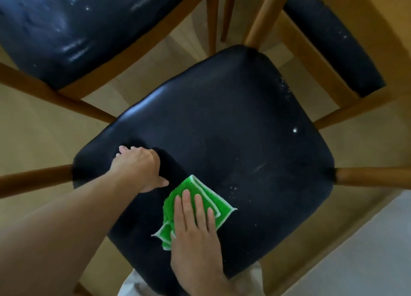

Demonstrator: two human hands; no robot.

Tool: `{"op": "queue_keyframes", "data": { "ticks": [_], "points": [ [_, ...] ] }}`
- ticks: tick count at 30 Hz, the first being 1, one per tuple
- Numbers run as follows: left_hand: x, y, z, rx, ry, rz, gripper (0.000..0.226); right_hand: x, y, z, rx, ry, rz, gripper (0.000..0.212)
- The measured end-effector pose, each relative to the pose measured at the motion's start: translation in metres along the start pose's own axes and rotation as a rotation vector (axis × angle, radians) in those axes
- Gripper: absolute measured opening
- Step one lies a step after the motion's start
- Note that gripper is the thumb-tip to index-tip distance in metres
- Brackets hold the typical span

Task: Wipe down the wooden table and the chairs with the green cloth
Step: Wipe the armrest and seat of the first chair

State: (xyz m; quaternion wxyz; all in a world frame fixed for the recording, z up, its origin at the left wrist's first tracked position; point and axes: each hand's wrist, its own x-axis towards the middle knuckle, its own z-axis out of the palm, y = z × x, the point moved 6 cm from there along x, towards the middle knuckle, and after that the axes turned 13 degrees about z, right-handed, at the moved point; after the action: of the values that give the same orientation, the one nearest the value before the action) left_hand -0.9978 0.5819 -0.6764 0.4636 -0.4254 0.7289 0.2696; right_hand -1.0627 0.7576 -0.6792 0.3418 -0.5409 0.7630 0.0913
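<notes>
A black padded chair seat (222, 122) on a wooden frame fills the middle of the view, with white specks near its right side. The folded green cloth (200, 195) with a white edge lies on the near part of the seat. My right hand (195, 229) lies flat on the cloth with straight fingers, pressing it to the seat. My left hand (139, 166) rests on the seat just left of the cloth, fingers pointing away and thumb toward the cloth. It holds nothing.
A second black seat (66, 29) with white specks stands at the upper left, its wooden legs (212, 18) close to this chair. A black padded backrest (333, 40) on wooden rails sits at the upper right. Pale floor lies around and below.
</notes>
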Motion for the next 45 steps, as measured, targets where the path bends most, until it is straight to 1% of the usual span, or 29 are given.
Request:
{"op": "queue_keyframes", "data": {
  "ticks": [3,4,5,8,10,12,15,17,19,21,22,23,26,27,29,31,33,35,37,38,40,41,43,45],
  "points": [
    [0.003,0.002,0.0,-0.033,0.032,-0.059,0.076,0.005,0.013,-0.012,-0.002,0.019,-0.076,0.094],
    [0.004,0.002,0.0,-0.041,0.039,-0.07,0.077,0.016,0.022,-0.022,-0.019,0.068,-0.088,0.09],
    [0.006,0.002,0.001,-0.051,0.046,-0.079,0.077,0.032,0.034,-0.037,-0.017,0.13,-0.052,0.085],
    [0.006,0.001,0.002,-0.075,0.048,-0.11,0.076,0.097,0.083,-0.095,0.023,0.279,0.206,0.076],
    [0.005,0.001,0.003,-0.088,0.048,-0.13,0.076,0.14,0.113,-0.135,0.059,0.296,0.342,0.076],
    [0.005,0.0,0.004,-0.097,0.054,-0.13,0.076,0.165,0.128,-0.153,0.054,0.238,0.438,0.076],
    [0.003,0.0,0.003,-0.11,0.06,-0.124,0.075,0.153,0.112,-0.137,0.063,0.198,0.426,0.081],
    [0.003,0.001,0.002,-0.11,0.057,-0.123,0.076,0.12,0.086,-0.105,0.032,0.181,0.352,0.089],
    [0.001,0.001,0.001,-0.113,0.054,-0.126,0.077,0.073,0.054,-0.066,-0.037,0.111,0.262,0.105],
    [0.001,0.002,0.0,-0.11,0.056,-0.126,0.077,0.034,0.031,-0.035,-0.085,0.003,0.229,0.127],
    [0.002,0.001,-0.001,-0.107,0.056,-0.128,0.078,0.019,0.022,-0.022,-0.07,-0.031,0.227,0.13],
    [0.002,0.001,-0.001,-0.111,0.053,-0.131,0.079,0.01,0.015,-0.015,-0.058,-0.031,0.221,0.127],
    [0.005,0.001,-0.003,-0.126,0.046,-0.144,0.081,0.007,0.013,-0.014,0.014,0.001,0.248,0.095],
    [0.005,0.002,-0.004,-0.121,0.046,-0.147,0.081,0.012,0.019,-0.018,0.05,0.024,0.261,0.088],
    [0.007,0.001,-0.001,-0.113,0.042,-0.15,0.078,0.032,0.041,-0.036,0.098,0.063,0.323,0.089],
    [0.009,0.001,0.0,-0.099,0.037,-0.151,0.076,0.066,0.08,-0.065,0.18,0.092,0.457,0.093],
    [0.012,0.001,-0.001,-0.095,0.04,-0.151,0.074,0.108,0.129,-0.104,0.27,0.194,0.606,0.097],
    [0.018,0.001,-0.009,-0.101,0.064,-0.138,0.073,0.145,0.177,-0.15,0.328,0.238,0.739,0.098],
    [0.019,0.002,-0.011,-0.106,0.067,-0.133,0.072,0.158,0.21,-0.172,0.346,0.237,0.78,0.094],
    [0.019,0.003,-0.011,-0.109,0.072,-0.128,0.071,0.155,0.218,-0.175,0.331,0.262,0.761,0.091],
    [0.016,0.002,-0.005,-0.103,0.069,-0.133,0.07,0.133,0.215,-0.162,0.299,0.386,0.721,0.084],
    [0.014,0.001,-0.003,-0.097,0.068,-0.14,0.069,0.118,0.209,-0.15,0.3,0.443,0.735,0.082],
    [0.009,-0.001,0.0,-0.088,0.073,-0.147,0.067,0.1,0.202,-0.128,0.344,0.446,0.826,0.082],
    [0.007,0.0,0.003,-0.083,0.063,-0.143,0.065,0.105,0.206,-0.123,0.406,0.375,0.953,0.083]
  ]
}}
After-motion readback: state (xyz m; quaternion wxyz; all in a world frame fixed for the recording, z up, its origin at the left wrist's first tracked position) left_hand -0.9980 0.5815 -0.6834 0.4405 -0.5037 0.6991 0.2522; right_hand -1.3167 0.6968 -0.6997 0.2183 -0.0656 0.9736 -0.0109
